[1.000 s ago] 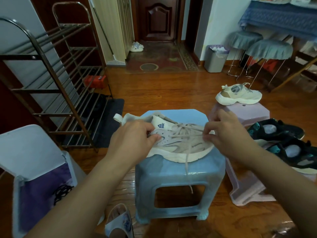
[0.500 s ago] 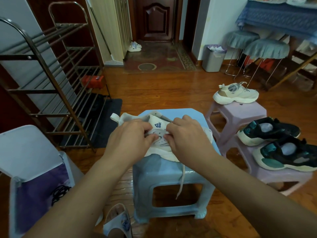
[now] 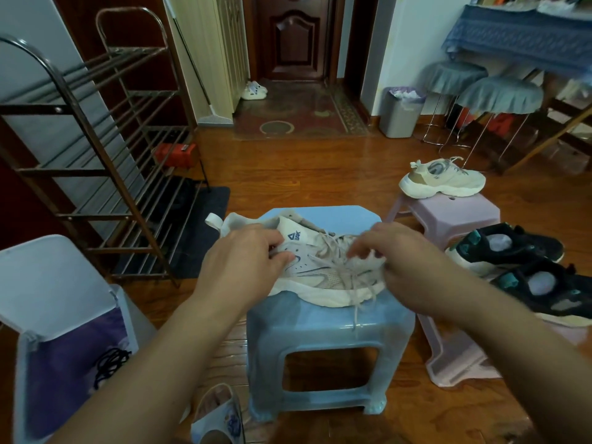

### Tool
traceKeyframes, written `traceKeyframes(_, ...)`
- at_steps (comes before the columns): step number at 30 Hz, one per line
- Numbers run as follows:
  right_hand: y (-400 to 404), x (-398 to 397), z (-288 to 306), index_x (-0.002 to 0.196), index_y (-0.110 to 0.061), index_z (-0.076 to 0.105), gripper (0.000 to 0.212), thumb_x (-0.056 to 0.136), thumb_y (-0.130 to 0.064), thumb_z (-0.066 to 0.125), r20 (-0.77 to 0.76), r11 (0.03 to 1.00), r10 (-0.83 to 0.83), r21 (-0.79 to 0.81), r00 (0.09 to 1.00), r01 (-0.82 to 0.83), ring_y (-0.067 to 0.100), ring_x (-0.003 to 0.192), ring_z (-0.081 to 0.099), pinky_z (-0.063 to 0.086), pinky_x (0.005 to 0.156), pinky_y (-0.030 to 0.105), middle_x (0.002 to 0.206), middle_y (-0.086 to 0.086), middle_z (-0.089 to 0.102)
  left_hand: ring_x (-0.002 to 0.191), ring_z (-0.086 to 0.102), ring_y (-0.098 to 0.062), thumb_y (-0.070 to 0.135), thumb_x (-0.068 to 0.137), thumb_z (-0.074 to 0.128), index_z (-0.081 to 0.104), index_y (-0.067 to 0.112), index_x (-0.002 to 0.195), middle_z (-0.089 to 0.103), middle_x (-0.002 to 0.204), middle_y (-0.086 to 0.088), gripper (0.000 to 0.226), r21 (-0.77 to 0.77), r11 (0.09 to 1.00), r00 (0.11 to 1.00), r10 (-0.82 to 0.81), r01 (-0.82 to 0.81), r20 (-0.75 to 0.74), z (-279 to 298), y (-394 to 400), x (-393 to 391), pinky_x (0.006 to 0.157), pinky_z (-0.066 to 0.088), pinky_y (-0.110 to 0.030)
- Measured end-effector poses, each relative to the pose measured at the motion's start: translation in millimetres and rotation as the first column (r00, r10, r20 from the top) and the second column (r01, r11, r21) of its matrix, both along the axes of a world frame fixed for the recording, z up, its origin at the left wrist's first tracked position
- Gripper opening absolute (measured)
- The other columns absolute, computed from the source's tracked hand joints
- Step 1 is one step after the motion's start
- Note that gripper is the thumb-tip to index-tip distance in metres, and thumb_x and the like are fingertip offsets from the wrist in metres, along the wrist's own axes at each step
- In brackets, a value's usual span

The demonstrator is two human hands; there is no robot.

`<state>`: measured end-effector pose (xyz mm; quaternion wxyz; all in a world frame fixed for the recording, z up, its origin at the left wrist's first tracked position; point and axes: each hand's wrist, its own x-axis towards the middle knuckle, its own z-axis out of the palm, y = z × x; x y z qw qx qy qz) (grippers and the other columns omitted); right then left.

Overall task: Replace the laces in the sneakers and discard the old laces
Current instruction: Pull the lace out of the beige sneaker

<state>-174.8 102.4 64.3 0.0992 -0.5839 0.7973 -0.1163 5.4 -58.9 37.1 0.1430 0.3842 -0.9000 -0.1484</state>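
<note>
1. The pale sneaker [image 3: 307, 267] lies on its side on top of the blue stool [image 3: 323, 331], heel to the left, toe hidden under the right hand.
2. Left hand [image 3: 243, 261] is on the heel and collar end — fingers curled, thumb and fingertips pinching the upper just beside the tongue with its blue logo.
3. Right hand [image 3: 403, 261] sits over the forefoot, fingers bent down into the loosened beige lace [image 3: 339, 261]; it is blurred, but the fingertips look closed on a strand.
4. One loose end of that lace hangs off the sole and down the stool's front face.
5. Over on the right, a second cream sneaker [image 3: 442, 181] stands upright on a pink stool [image 3: 448, 213], laces in.
6. Nearer the camera on that side — a pair of black-and-teal sneakers [image 3: 525, 267], side by side.
7. Bottom left, a white bin [image 3: 48, 283] with its lid flipped up, purple liner inside, and a black lace [image 3: 110, 363] lying in it.
8. A metal shoe rack [image 3: 96, 155] stands behind the bin.
</note>
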Motion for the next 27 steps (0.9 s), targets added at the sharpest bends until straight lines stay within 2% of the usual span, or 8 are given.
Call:
traceKeyframes(2, -20, 21, -7, 0.105, -0.030, 0.067, 0.013, 0.096, -0.028, 0.058, 0.080, 0.988, -0.039, -0.145, 0.996, 0.050, 0.012, 0.100, 0.051, 0.046, 0.086, 0.035, 0.098, -0.011, 0.061, 0.071, 0.055, -0.013, 0.050, 0.092, 0.068, 0.054, 0.023, 0.067, 0.055, 0.076, 0.006, 0.039, -0.002, 1.000, 1.000, -0.005, 0.005, -0.023, -2, 0, 0, 0.063, 0.047, -0.036)
traceKeyframes(4, -40, 36, -19, 0.092, -0.023, 0.064, 0.029, 0.095, -0.051, 0.057, -0.011, 0.988, -0.099, -0.122, 0.995, 0.097, 0.017, 0.093, 0.051, 0.044, 0.078, 0.037, 0.090, -0.004, 0.062, 0.071, 0.054, -0.012, 0.048, 0.092, 0.068, 0.055, 0.025, 0.066, 0.055, 0.076, 0.007, 0.038, -0.013, 1.000, 0.999, -0.013, 0.012, -0.040, -3, 2, 0, 0.061, 0.045, -0.036)
traceKeyframes(9, -54, 52, -31, 0.088, -0.018, 0.058, 0.021, 0.099, -0.036, 0.059, -0.269, 0.980, -0.022, -0.195, 0.963, -0.032, 0.025, 0.089, 0.055, 0.039, 0.074, 0.036, 0.091, 0.005, 0.064, 0.069, 0.052, -0.010, 0.047, 0.093, 0.067, 0.053, 0.026, 0.064, 0.053, 0.074, 0.008, 0.039, -0.030, 1.000, 0.998, -0.010, 0.008, -0.064, -5, 3, 3, 0.056, 0.035, -0.032)
traceKeyframes(13, -10, 56, -15, 0.085, -0.018, 0.065, 0.017, 0.095, -0.033, 0.065, 0.095, 0.833, 0.354, 0.421, 0.931, -0.359, 0.019, 0.079, 0.060, 0.049, 0.073, 0.034, 0.082, 0.000, 0.064, 0.069, 0.053, -0.009, 0.052, 0.092, 0.066, 0.057, 0.023, 0.070, 0.056, 0.075, 0.008, 0.038, -0.048, 0.999, 0.999, -0.003, 0.001, -0.049, -6, 0, 2, 0.058, 0.040, -0.032)
traceKeyframes(16, 8, 48, -10, 0.089, -0.018, 0.071, 0.021, 0.094, -0.038, 0.066, 0.258, 0.711, 0.269, 0.596, 0.928, -0.372, 0.018, 0.078, 0.064, 0.052, 0.074, 0.031, 0.080, -0.001, 0.067, 0.069, 0.053, -0.008, 0.053, 0.092, 0.066, 0.057, 0.023, 0.070, 0.056, 0.076, 0.007, 0.038, -0.042, 0.999, 0.999, -0.018, 0.016, -0.039, -6, -3, 2, 0.060, 0.044, -0.032)
traceKeyframes(19, -12, 37, -14, 0.089, -0.023, 0.069, 0.032, 0.093, -0.054, 0.060, 0.073, 0.959, 0.065, 0.272, 0.995, -0.082, 0.013, 0.080, 0.062, 0.054, 0.076, 0.035, 0.082, -0.006, 0.066, 0.069, 0.053, -0.009, 0.051, 0.093, 0.066, 0.057, 0.024, 0.069, 0.056, 0.076, 0.008, 0.037, -0.038, 0.999, 0.998, -0.041, 0.039, -0.042, -6, -3, 5, 0.060, 0.043, -0.033)
traceKeyframes(22, -39, 43, -27, 0.081, -0.024, 0.060, 0.039, 0.092, -0.062, 0.055, 0.056, 0.991, -0.120, -0.047, 0.991, 0.123, 0.014, 0.077, 0.059, 0.048, 0.066, 0.035, 0.076, -0.005, 0.063, 0.069, 0.054, -0.007, 0.052, 0.093, 0.065, 0.061, 0.027, 0.073, 0.056, 0.077, 0.009, 0.032, -0.054, 0.997, 0.998, -0.048, 0.046, -0.049, -6, -1, 4, 0.060, 0.045, -0.034)
traceKeyframes(27, -43, 62, -32, 0.092, -0.021, 0.058, 0.022, 0.104, -0.037, 0.047, -0.214, 0.999, -0.033, -0.021, 0.976, 0.030, 0.026, 0.085, 0.062, 0.039, 0.064, 0.034, 0.084, 0.003, 0.059, 0.074, 0.055, -0.009, 0.052, 0.093, 0.065, 0.066, 0.028, 0.080, 0.057, 0.081, 0.009, 0.027, -0.051, 0.998, 0.998, -0.043, 0.041, -0.048, -6, -2, 4, 0.066, 0.049, -0.036)
